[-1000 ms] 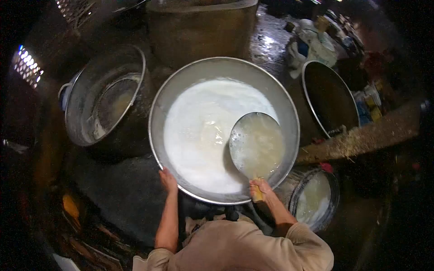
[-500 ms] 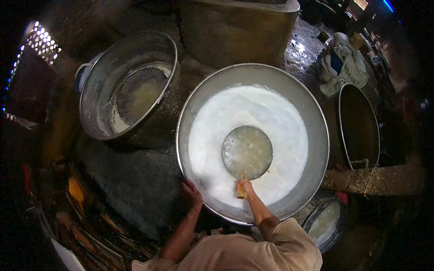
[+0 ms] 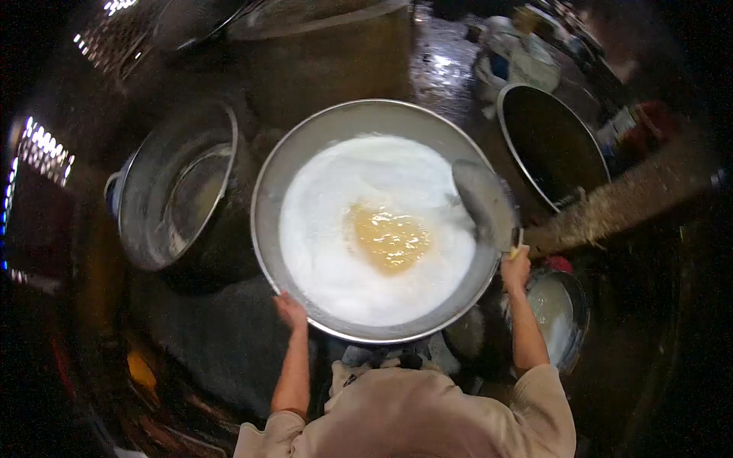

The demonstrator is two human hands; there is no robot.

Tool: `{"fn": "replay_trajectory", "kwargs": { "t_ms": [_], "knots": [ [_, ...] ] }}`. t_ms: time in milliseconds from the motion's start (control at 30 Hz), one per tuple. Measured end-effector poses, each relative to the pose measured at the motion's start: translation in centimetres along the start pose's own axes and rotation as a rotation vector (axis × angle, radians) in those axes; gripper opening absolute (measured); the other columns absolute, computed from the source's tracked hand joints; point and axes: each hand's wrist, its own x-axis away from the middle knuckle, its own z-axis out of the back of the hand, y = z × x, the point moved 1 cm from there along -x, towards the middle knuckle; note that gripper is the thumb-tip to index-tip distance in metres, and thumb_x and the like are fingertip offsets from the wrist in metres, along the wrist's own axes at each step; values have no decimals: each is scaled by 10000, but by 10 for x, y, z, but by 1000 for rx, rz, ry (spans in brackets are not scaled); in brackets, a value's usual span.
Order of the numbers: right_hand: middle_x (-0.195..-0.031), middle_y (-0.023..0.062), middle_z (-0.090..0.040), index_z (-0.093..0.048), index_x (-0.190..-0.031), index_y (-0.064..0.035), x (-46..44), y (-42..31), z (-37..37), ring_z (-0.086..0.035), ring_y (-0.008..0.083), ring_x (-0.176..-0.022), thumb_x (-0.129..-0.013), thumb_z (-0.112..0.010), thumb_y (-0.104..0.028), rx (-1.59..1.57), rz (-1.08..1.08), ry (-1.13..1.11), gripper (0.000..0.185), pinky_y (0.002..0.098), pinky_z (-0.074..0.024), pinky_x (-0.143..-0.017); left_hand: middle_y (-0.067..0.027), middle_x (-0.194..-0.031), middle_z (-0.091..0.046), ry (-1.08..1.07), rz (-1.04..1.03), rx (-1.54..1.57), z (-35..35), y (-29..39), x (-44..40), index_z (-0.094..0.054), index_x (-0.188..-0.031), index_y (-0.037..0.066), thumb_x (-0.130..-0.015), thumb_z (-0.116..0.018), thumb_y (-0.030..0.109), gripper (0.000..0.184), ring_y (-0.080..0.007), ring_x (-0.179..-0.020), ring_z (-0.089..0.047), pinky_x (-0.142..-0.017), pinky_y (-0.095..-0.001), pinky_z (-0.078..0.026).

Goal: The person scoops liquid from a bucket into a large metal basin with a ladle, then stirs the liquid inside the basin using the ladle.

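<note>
A large round metal pot (image 3: 374, 113) in front of me holds white froth, with a patch of yellowish liquid (image 3: 391, 238) showing in the middle. My right hand (image 3: 516, 267) is closed around the short handle of a big round ladle (image 3: 489, 204). The ladle's bowl is tilted on its side over the pot's right rim, smeared by motion; what it contains cannot be made out. At the pot's lower left, my left hand (image 3: 291, 311) has its fingers curled on the rim.
To the left stands a deep metal pot (image 3: 141, 202) with residue inside. A dark round vat (image 3: 546, 141) is behind on the right, beside a wooden beam (image 3: 618, 206). Below the beam sits a bucket (image 3: 584, 309) of whitish liquid. Sacks (image 3: 531, 65) lie farther back.
The ladle has lifted from the middle of the pot and swung right to the rim, tilting. Yellowish liquid now shows where it was. My view has shifted; my left hand stays at the rim.
</note>
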Motion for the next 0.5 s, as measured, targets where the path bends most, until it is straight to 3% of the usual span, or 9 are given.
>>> {"fn": "replay_trajectory", "kwargs": {
  "t_ms": [33, 100, 167, 233, 300, 367, 400, 500],
  "knots": [
    [-833, 259, -597, -475, -968, 63, 3, 15, 34, -581, 443, -773, -735, -665, -200, -52, 52, 112, 400, 480, -453, -683, -323, -1008, -533, 27, -52, 24, -1, -1, 1, -463, -1070, -99, -937, -380, 338, 464, -454, -940, -515, -823, -467, -387],
    [-836, 259, -593, -486, -933, 57, 10, 64, 92, -580, 440, -768, -745, -664, -219, -19, -48, 137, 379, 481, -447, -674, -303, -951, -552, 31, 36, -96, 2, 8, 8, -463, -1024, -91, -942, -357, 349, 460, -459, -883, -523, -803, -469, -391],
    [-842, 258, -592, -503, -917, 52, 32, 116, 136, -579, 428, -789, -749, -667, -239, 54, -157, 184, 374, 460, -447, -679, -299, -1042, -534, -22, -3, -29, -2, -1, 10, -448, -1096, -92, -943, -331, 372, 502, -452, -954, -511, -846, -460, -386],
    [-831, 251, -593, -519, -949, 54, 55, 200, 166, -574, 427, -816, -739, -680, -258, 90, -202, 261, 409, 447, -447, -698, -299, -1175, -469, -31, -262, -88, -26, -77, -3, -391, -1197, -89, -945, -307, 380, 539, -437, -1059, -475, -908, -439, -363],
    [-825, 256, -590, -505, -968, 67, 73, 255, 202, -578, 417, -804, -746, -661, -200, 194, -304, 238, 381, 456, -456, -691, -307, -1293, -357, -169, 78, -105, 11, 9, 69, -289, -1282, -105, -937, -329, 372, 590, -413, -1188, -382, -985, -413, -317],
    [-782, 241, -591, -482, -995, 67, 83, 304, 219, -595, 406, -722, -758, -636, -133, 315, -378, 208, 346, 462, -477, -631, -312, -1308, -335, -135, 220, -129, 4, 4, 93, -246, -1294, -122, -930, -345, 378, 626, -410, -1213, -354, -1010, -402, -295],
    [-778, 238, -594, -443, -1106, 69, 82, 326, 222, -610, 374, -723, -763, -610, -113, 376, -508, 117, 423, 451, -496, -624, -315, -1315, -325, -105, 293, -137, 3, 2, 104, -225, -1300, -130, -927, -352, 381, 646, -409, -1226, -341, -1023, -397, -284],
    [-745, 216, -593, -396, -1210, 36, 90, 370, 194, -618, 325, -712, -771, -584, -100, 447, -638, 14, 497, 440, -506, -613, -316, -1333, -301, -202, 185, -149, -12, -4, 124, -188, -1312, -142, -917, -369, 410, 702, -407, -1244, -319, -1047, -387, -257]
  ]
}}
